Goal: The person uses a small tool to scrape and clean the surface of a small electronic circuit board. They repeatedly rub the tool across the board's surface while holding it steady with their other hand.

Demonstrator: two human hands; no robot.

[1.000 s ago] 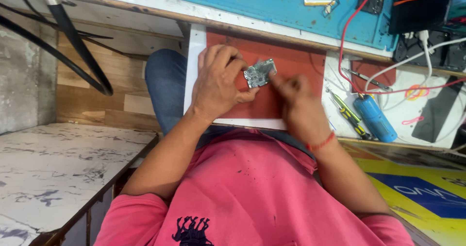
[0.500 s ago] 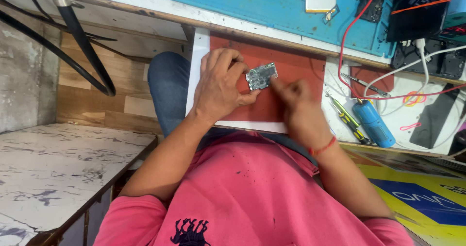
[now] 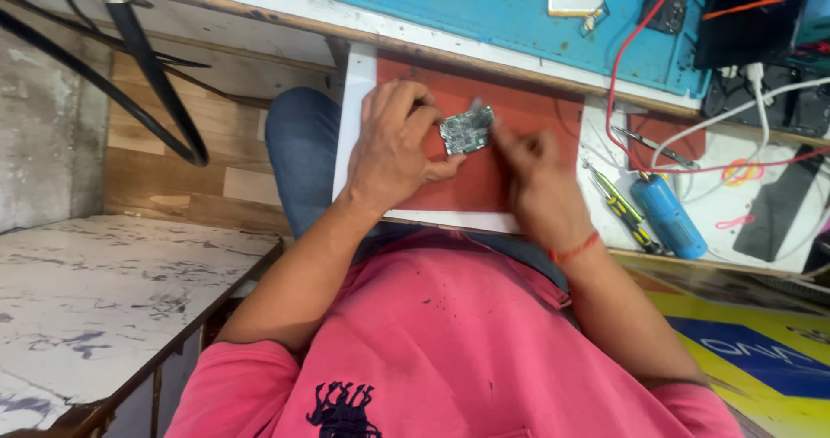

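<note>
The left hand (image 3: 393,148) pinched a small green circuit board (image 3: 466,130) between thumb and fingers, over the red mat (image 3: 536,118) near its far edge. The right hand (image 3: 538,174) was motion-blurred beside the board; whether its fingers gripped anything could not be told. A blue cylindrical tool (image 3: 667,216) lay toward the worktop's right edge.

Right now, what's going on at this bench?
A person in a pink shirt is working on a small circuit board over a red mat. The left hand pinches the board at its edge and steadies it on the mat. The right hand is blurred beside the board's other edge; whether it holds a tool cannot be told. A blue cylinder and a screwdriver lie to the right, untouched.
</note>
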